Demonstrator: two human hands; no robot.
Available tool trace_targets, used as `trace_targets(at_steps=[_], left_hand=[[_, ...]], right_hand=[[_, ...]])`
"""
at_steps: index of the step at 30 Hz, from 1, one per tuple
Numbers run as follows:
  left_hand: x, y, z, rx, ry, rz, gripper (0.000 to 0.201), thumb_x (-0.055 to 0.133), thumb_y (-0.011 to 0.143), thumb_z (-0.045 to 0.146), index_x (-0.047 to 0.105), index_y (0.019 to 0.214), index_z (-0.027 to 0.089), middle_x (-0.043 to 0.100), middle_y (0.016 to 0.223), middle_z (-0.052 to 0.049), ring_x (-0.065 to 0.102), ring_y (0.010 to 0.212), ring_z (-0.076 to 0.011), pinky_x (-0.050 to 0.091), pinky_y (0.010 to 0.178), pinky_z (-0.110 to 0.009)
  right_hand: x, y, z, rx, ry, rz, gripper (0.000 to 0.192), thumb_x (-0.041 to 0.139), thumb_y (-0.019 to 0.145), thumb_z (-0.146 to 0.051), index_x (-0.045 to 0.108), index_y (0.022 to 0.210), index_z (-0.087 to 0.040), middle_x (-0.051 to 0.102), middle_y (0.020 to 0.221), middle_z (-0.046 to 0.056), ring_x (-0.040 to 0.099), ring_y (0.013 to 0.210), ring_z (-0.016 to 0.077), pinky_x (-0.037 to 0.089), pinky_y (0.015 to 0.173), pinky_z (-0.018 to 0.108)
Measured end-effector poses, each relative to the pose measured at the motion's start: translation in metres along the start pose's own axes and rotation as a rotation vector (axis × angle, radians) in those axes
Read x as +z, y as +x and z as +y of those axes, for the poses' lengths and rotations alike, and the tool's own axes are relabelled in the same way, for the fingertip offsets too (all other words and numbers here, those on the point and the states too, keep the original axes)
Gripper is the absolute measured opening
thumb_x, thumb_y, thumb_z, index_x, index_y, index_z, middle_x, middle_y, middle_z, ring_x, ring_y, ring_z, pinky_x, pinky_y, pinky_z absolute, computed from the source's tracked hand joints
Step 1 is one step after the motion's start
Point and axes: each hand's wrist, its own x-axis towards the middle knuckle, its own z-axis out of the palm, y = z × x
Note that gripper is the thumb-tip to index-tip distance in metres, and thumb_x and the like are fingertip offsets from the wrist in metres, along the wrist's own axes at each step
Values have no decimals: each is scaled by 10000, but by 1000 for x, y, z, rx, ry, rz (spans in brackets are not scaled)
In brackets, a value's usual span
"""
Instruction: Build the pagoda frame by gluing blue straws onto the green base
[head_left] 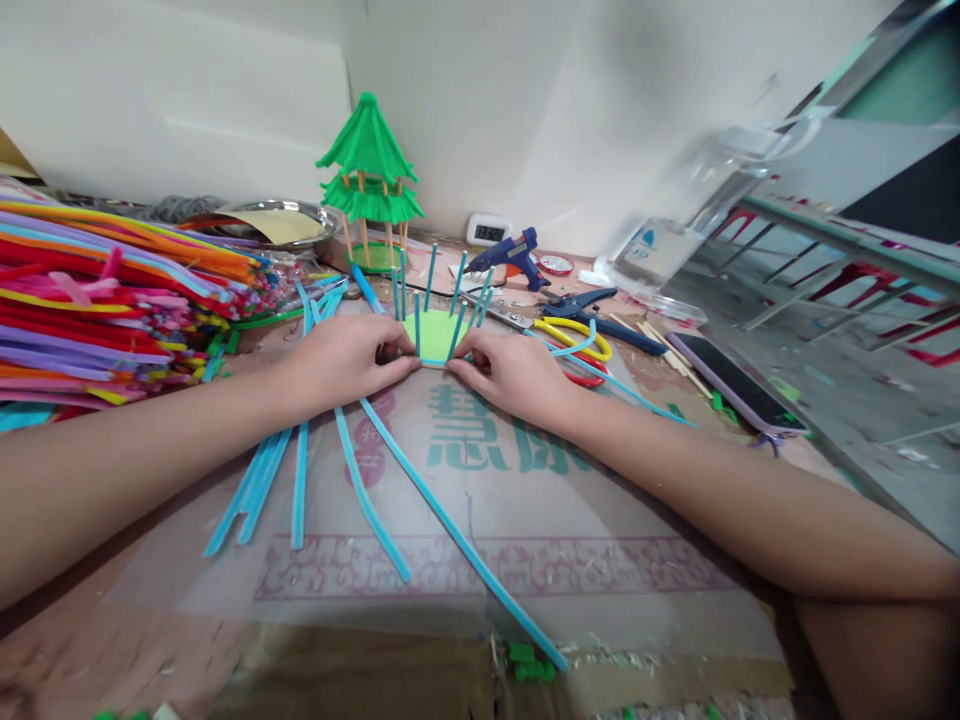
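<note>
Clearly, the green disc (433,335) lay mid-desk (525,520), blue stems (430,278) rising around its rim. My left grip (352,358) pinched its left edge shut; my right grip (510,372) pinched its right edge. Loose blue strips (367,500) fanned toward me, scissors (574,335) just beyond.

Two hands: left (349,360), right (517,375). One green disc (435,335) with about seven upright blue sticks (430,277). One green pagoda (369,180), one glue gun (514,257), one phone (735,385), one pile of pipe cleaners (112,300).
</note>
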Motion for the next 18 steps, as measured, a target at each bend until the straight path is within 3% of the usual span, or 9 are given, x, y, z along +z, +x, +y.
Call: trace_targets(at_steps=[12, 18], left_hand=[[-3, -2, -1, 49, -19, -32, 360, 443, 978, 405, 727, 954, 185, 758, 951, -72, 676, 866, -223, 469, 744, -318], [-2, -5, -3, 44, -53, -36, 322, 482, 986, 414, 716, 1022, 195, 758, 983, -68, 682, 881, -222, 499, 788, -329]], right_hand=[[-2, -2, 1, -15, 17, -18, 233, 536, 972, -357, 700, 1038, -205, 716, 767, 17, 610, 679, 167, 295, 598, 279], [-3, -2, 2, -34, 9, -36, 249, 506, 983, -337, 698, 1068, -204, 742, 794, 26, 647, 713, 178, 314, 612, 283]])
